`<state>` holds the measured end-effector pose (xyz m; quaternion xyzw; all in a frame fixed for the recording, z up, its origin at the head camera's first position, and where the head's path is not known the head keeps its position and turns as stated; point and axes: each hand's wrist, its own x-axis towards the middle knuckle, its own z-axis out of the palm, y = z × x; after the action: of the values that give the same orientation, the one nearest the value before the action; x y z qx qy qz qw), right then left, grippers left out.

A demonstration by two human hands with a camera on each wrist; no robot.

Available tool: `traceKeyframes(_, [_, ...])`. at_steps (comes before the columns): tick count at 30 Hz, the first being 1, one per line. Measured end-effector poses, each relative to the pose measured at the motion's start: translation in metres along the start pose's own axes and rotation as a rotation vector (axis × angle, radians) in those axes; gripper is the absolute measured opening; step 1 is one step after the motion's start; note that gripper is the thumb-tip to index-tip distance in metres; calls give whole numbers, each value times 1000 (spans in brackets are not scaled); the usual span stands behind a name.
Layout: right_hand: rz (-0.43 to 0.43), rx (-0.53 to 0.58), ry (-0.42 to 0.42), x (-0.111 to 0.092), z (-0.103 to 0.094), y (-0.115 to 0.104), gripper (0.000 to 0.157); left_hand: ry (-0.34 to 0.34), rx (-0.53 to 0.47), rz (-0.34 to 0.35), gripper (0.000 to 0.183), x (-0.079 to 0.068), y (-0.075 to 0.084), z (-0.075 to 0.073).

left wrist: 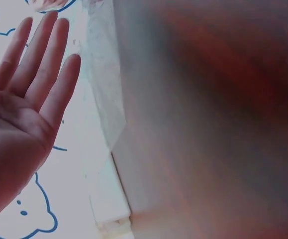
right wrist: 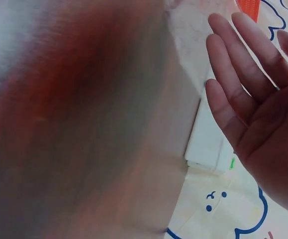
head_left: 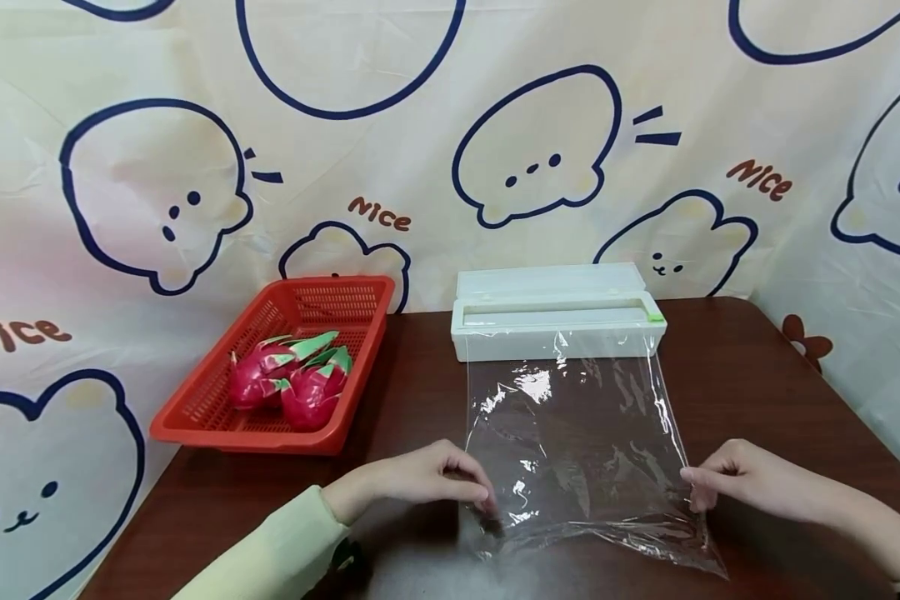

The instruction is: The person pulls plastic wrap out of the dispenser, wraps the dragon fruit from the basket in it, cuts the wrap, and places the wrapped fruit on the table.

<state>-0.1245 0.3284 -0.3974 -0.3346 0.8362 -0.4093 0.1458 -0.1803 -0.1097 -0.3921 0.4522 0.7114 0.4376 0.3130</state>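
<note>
A sheet of clear plastic wrap (head_left: 570, 442) stretches from a white wrap dispenser box (head_left: 558, 342) toward me, its near end crumpled. My left hand (head_left: 420, 479) pinches the left edge of the sheet near its front corner. On the opposite edge, my right hand (head_left: 750, 482) holds the film between thumb and fingers. The left wrist view shows the left palm and fingers (left wrist: 59, 55) long and spread. Similarly extended fingers (right wrist: 243, 64) appear in the right wrist view. Neither wrist view shows the contact with the film.
A red plastic basket (head_left: 270, 440) at the left contains two dragon fruits (head_left: 315, 400) with green tips. The dispenser's lid (head_left: 547, 281) stands raised at the back. All rest on a dark brown table (head_left: 750, 375) before a cartoon-printed cloth (head_left: 540, 33).
</note>
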Motion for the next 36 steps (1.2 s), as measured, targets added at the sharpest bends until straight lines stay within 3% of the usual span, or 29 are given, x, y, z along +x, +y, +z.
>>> traceKeyframes(8, [20, -118, 81, 24, -16, -11, 24, 188, 98, 27, 23, 21, -9, -31])
traceKeyframes(13, [69, -167, 137, 39, -20, -9, 17, 242, 170, -5, 32, 31, -23, -45])
traceKeyframes(17, [56, -244, 191, 45, -16, -1, 23, 239, 203, -54, 41, 33, -30, -49])
traceKeyframes(22, [61, -316, 206, 46, -11, 9, 47, 206, 267, -53, 47, 34, -39, -49])
traceKeyframes(29, [106, -323, 190, 48, -10, 23, 62, 185, 331, -54, 48, 36, -48, -45])
traceKeyframes(36, [150, -343, 136, 43, -9, 38, 69, 170, 365, -103, 49, 38, -46, -43])
